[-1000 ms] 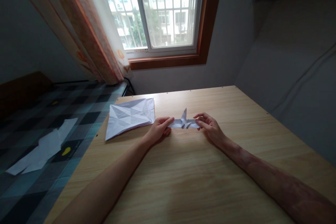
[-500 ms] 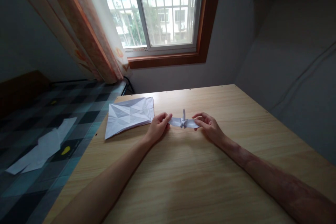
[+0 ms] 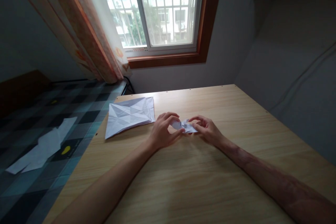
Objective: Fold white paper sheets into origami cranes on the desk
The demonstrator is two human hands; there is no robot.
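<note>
A small folded white paper model lies on the wooden table between my two hands. My left hand pinches its left end with thumb and curled fingers. On the other side, my right hand grips the right end, fingers bent over the paper. Most of the model is hidden by my fingers. Both forearms reach in from the bottom of the head view.
A larger creased white sheet lies on the table to the left of my hands. Left of the table is a checkered bedspread with white paper scraps. A window and curtain are behind.
My hands have come together over the paper model. It was stretched out wide with an upright point; now it is compressed and mostly covered.
</note>
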